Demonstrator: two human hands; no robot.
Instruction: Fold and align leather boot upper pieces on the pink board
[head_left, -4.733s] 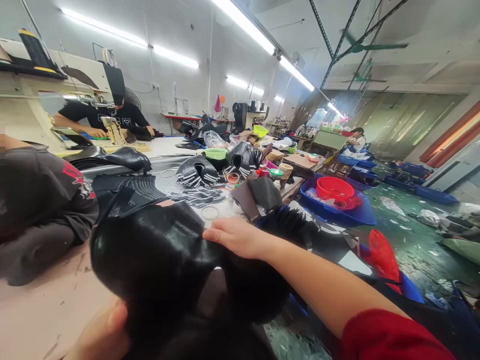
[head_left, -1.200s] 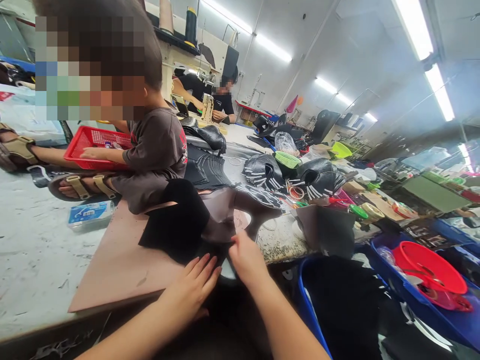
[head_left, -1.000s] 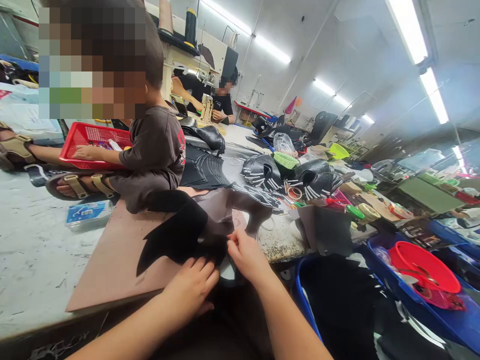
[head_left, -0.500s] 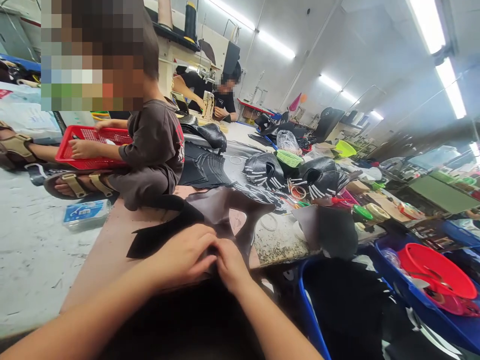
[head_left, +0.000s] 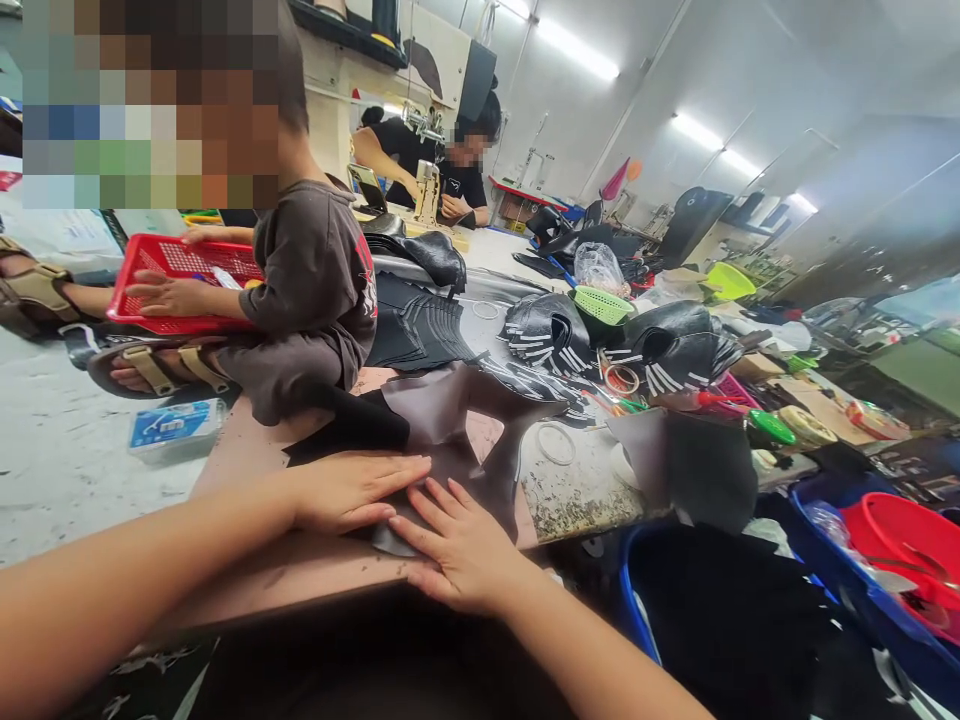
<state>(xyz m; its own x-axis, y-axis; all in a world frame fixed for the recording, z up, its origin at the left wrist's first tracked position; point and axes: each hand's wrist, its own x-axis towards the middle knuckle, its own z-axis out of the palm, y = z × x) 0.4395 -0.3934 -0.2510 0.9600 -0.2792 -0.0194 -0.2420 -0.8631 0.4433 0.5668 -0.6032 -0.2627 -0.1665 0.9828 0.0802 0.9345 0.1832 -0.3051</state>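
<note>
Both hands lie flat on a dark brown leather piece (head_left: 457, 455) near the front edge of the pinkish work board (head_left: 292, 570). My left hand (head_left: 364, 490) has its fingers stretched to the right, resting on the leather. Beside it, my right hand (head_left: 457, 545) has spread fingers that press on the same piece, close to the left fingertips. A black part (head_left: 360, 422) of the material reaches left, toward a seated person's leg. An opening in the brown leather shows the pink board beneath. Part of the leather is hidden under my hands.
A person (head_left: 307, 270) sits on the table at left, holding a red basket (head_left: 187, 320). A clear plastic box (head_left: 172, 428) lies nearby. Stacked black leather pieces (head_left: 420, 325) lie behind. Blue bins (head_left: 637, 600) stand at right. Another person (head_left: 469, 180) works at a sewing machine.
My hands were close together with fingers bent at the leather; now they are flat and spread on it. The leather's near part lies down on the board. The view has shifted slightly.
</note>
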